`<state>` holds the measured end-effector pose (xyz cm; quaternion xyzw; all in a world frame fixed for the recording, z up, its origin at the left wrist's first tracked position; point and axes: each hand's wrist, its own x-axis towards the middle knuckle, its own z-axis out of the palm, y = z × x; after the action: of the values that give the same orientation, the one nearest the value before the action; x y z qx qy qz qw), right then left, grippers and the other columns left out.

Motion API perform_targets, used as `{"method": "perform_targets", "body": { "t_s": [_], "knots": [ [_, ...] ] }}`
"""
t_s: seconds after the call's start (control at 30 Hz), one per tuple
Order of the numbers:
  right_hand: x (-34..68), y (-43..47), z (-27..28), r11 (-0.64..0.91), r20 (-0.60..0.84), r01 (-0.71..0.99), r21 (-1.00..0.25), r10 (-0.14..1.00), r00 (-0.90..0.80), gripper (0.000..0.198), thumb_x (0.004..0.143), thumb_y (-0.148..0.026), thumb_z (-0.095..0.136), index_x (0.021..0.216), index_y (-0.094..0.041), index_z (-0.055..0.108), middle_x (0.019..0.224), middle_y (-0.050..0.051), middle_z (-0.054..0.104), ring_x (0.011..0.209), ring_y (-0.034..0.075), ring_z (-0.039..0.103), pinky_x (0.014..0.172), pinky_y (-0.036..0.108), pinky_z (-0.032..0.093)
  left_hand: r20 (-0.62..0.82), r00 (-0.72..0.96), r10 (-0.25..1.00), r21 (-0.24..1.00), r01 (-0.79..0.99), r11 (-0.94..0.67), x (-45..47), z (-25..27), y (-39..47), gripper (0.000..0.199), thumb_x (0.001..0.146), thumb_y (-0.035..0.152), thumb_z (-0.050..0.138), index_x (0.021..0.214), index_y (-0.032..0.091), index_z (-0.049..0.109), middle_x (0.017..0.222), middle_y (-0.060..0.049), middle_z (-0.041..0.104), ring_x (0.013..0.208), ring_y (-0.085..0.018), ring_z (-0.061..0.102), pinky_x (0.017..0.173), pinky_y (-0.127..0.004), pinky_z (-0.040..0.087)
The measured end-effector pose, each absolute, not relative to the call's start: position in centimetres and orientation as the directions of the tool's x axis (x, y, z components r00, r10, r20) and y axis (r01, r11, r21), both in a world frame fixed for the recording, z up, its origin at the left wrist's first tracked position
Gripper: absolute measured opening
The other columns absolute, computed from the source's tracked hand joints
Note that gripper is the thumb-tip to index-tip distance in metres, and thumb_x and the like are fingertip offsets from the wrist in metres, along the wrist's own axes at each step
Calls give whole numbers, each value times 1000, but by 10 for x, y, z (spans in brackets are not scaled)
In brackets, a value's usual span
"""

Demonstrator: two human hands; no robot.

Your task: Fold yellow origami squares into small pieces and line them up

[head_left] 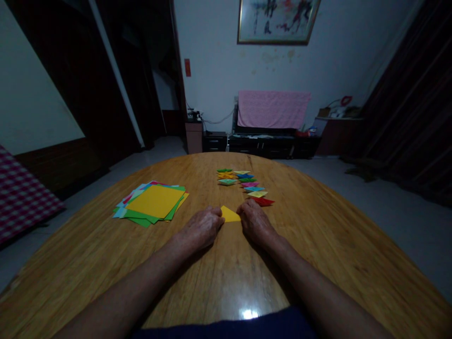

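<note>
Between my two hands, at the middle of the table, is a folded piece of yellow paper [230, 215] with a pointed top and a straight lower edge. My left hand [206, 226] pinches its left end, fingers closed. At its right end my right hand [256, 219] also grips it with bent fingers. My fingers cover both ends of the paper. Just beyond my right hand lies a red folded paper boat [263, 202], partly behind the knuckles.
Several small folded paper boats [247, 180] in various colours stand in two rows farther back. To the left is a loose stack of coloured paper sheets [155, 200], yellow on top. The round wooden table [335, 245] has a curved far edge.
</note>
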<state>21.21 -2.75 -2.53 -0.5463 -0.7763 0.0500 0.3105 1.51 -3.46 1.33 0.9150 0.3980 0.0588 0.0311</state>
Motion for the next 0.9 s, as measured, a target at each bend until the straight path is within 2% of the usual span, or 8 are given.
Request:
{"method": "perform_targets", "body": {
  "t_s": [0.07,0.2,0.27,0.43,0.6,0.77,0.9],
  "knots": [
    [216,-26,-26,402,439,802,-443,877,-197,20,80,-5,44,83,-14,61,87,10,56,84,20,51,74,30,41,94,673,733,126,722,-680,14,14,-36,31,91,18,38,85,16,68,92,-9,64,84,-18,57,70,-27,42],
    [221,-27,-20,432,440,750,-501,873,-209,23,84,-13,40,83,-14,63,84,8,59,84,19,54,78,31,42,107,671,734,130,722,-679,15,15,-37,30,90,18,38,85,16,68,92,-9,64,82,-18,57,69,-28,42],
    [223,-28,-15,414,410,744,-524,889,-206,23,80,-11,42,83,-14,64,85,8,61,84,19,55,79,30,42,98,667,739,124,728,-674,16,15,-36,30,89,17,39,85,16,68,92,-10,64,81,-19,57,68,-28,42],
    [220,-33,-9,341,365,820,-460,914,-176,24,62,-5,48,79,-13,63,83,8,59,82,20,54,73,29,42,123,684,719,105,712,-695,15,9,-32,28,87,13,38,86,17,66,92,-9,63,85,-20,58,72,-29,43],
    [216,-36,-9,342,357,836,-429,914,-191,11,65,-11,53,73,-14,59,82,7,56,80,20,51,71,29,41,181,666,723,101,719,-688,15,2,-29,29,87,11,35,89,16,63,94,-10,62,87,-22,57,73,-33,45],
    [212,-36,-11,338,371,820,-461,913,-168,8,69,-10,51,71,-16,56,86,9,56,84,20,52,78,31,42,264,578,772,215,746,-631,14,-6,-26,26,86,15,42,99,14,64,103,-12,62,98,-23,56,87,-35,46],
    [210,-34,-15,328,378,805,-494,915,-141,11,67,-7,51,67,-17,54,88,9,57,87,20,53,83,32,41,334,455,825,329,764,-555,11,-14,-21,38,82,18,50,118,9,57,117,-14,59,110,-24,53,99,-36,41]
  ]
}}
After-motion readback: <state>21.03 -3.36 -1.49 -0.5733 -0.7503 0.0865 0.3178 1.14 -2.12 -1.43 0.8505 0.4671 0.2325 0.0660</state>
